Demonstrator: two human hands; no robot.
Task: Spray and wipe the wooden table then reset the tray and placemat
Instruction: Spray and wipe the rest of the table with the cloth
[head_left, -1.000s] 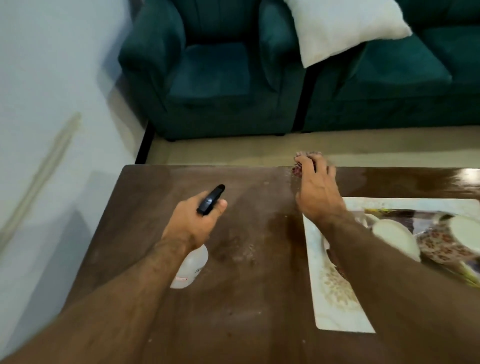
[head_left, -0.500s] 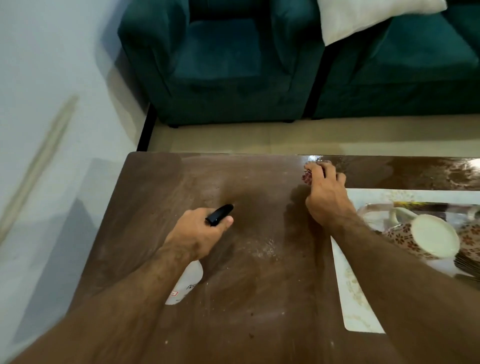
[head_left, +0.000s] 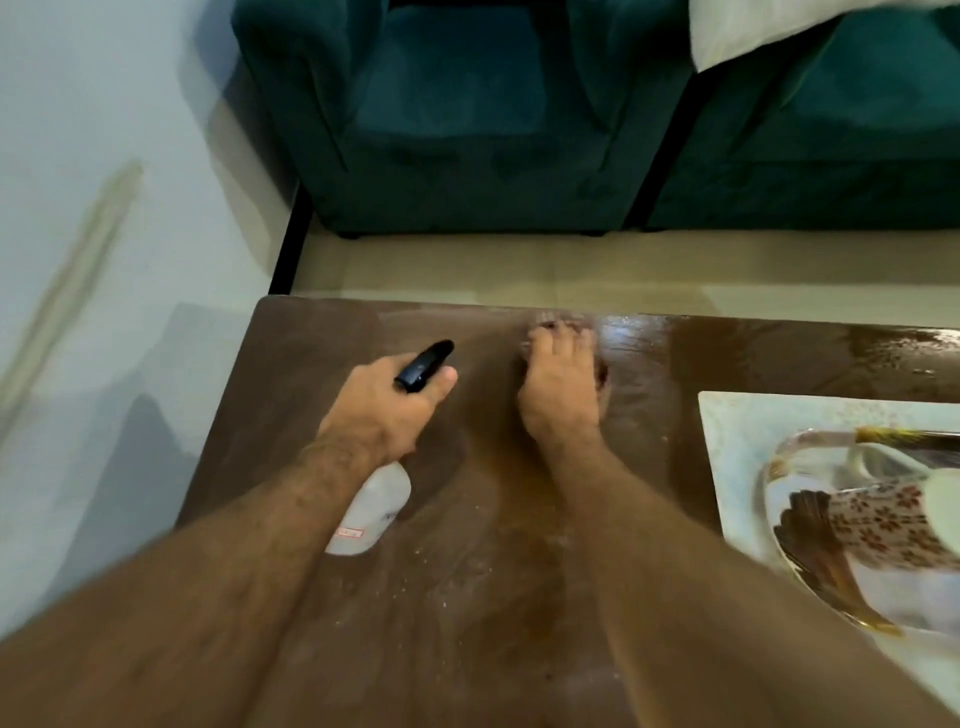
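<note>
The left hand (head_left: 384, 410) grips a spray bottle (head_left: 371, 512); the right hand (head_left: 561, 389) presses a cloth (head_left: 602, 370) near the wooden table's (head_left: 467, 597) far edge. Wiping is underway. Next, probably the dusty near side, before resetting tray (head_left: 810, 566) and placemat (head_left: 737, 441) at the right edge.

We see a dim, soft-lit indoor view with a warm cast. Glare streaks the wet far edge of the wooden table (head_left: 779, 343). The right hand (head_left: 561, 395) is smeared by motion blur. Wide-angle distortion bends the edges, and the near forearms look oversized and soft.
</note>
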